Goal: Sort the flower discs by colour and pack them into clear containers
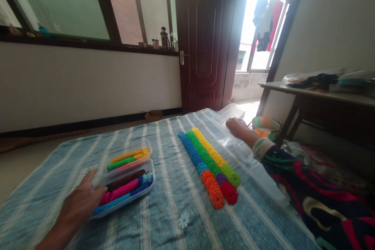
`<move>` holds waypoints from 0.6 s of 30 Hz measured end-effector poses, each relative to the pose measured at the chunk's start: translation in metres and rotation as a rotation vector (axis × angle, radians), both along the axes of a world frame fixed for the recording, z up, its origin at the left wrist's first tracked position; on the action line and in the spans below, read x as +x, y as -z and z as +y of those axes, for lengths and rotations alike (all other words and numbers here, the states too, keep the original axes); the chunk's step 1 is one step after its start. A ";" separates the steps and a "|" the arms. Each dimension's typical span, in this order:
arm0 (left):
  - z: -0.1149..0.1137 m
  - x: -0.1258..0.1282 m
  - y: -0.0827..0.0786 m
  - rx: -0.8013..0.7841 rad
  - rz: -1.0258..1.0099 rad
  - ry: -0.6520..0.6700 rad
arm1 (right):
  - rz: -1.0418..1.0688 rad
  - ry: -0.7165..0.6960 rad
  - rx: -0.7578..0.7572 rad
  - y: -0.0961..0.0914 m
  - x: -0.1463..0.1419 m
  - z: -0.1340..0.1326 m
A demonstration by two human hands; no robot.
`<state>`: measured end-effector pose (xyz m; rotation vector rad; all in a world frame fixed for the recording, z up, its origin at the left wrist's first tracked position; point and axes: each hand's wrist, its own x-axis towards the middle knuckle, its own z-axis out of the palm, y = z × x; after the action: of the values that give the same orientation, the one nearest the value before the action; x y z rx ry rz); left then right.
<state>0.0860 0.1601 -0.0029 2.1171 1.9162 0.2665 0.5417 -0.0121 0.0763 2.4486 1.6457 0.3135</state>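
Note:
My left hand (83,199) lies on the near left corner of a clear plastic box (129,191) filled with rows of coloured toothed discs; its fingers are stretched flat. A second clear box (129,156) with yellow, orange and green discs sits just behind it. My right hand (237,127), in a patterned sleeve, reaches to the far right and rests on a clear plastic lid or tray (228,115); its fingers curl down and are partly hidden. Between the hands lie long rows of discs (209,162) in blue, green, yellow, orange, red and purple.
A single white disc (184,220) lies near the front edge of the blue striped cloth (164,140). More clear plastic (263,179) lies along the right edge. A wooden table (322,101) stands at the right, a dark door (205,39) behind.

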 end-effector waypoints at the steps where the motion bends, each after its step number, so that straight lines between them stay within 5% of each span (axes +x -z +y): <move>1: 0.002 0.002 0.000 0.004 0.030 0.011 | -0.012 -0.006 0.018 -0.003 -0.004 -0.004; 12: 0.013 0.008 0.003 0.138 0.359 0.119 | -0.032 -0.158 0.222 -0.016 -0.042 -0.035; 18: 0.029 0.008 0.017 0.263 0.436 0.217 | 0.148 -0.694 0.537 0.004 -0.114 -0.085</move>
<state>0.0942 0.1892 -0.0201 2.7203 1.9286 0.0075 0.4275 -0.0972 0.0723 2.1389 2.7470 0.7612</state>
